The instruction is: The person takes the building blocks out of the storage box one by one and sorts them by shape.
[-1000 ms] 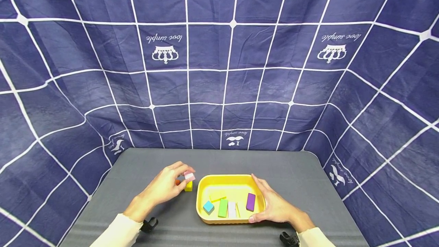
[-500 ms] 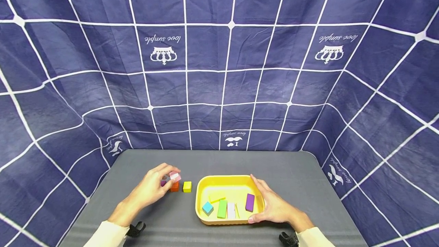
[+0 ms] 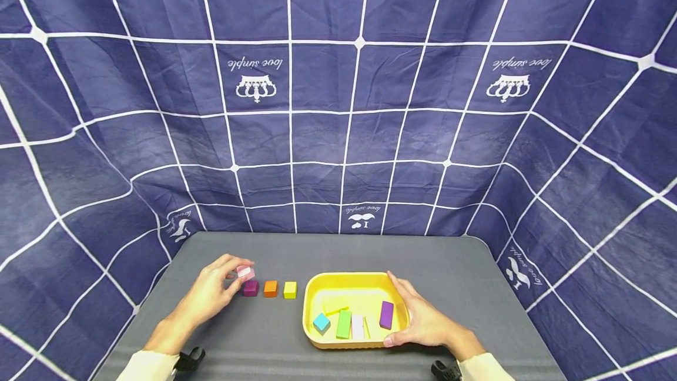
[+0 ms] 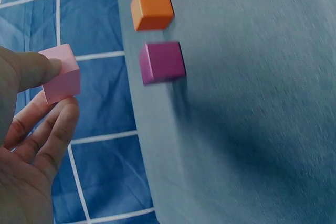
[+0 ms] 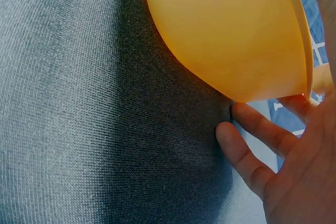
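Between thumb and fingers my left hand [image 3: 208, 290] pinches a pink cube [image 4: 64, 85], held just above and behind a purple cube [image 3: 251, 288] in the head view. That cube stands at the left end of a row on the table, followed by an orange cube [image 3: 271, 289] and a yellow cube [image 3: 290, 290]. On the right, my right hand [image 3: 425, 319] grips the end of a yellow tray [image 3: 349, 345], thumb at the front rim and a finger at the back rim. Two of its fingers extend below the tray's edge in the right wrist view.
Inside the tray lie a blue cube [image 3: 321, 323], a green block [image 3: 344, 324], a white block [image 3: 357, 327], a purple block [image 3: 386, 314] and yellow pieces. A dark blue cloth [image 3: 317, 134] with white lines hangs behind and around the grey table [image 3: 423, 251].
My left hand has moved left with the pink cube, passing from near the yellow cube to the purple one and uncovering the row. The right hand has stayed on the tray.
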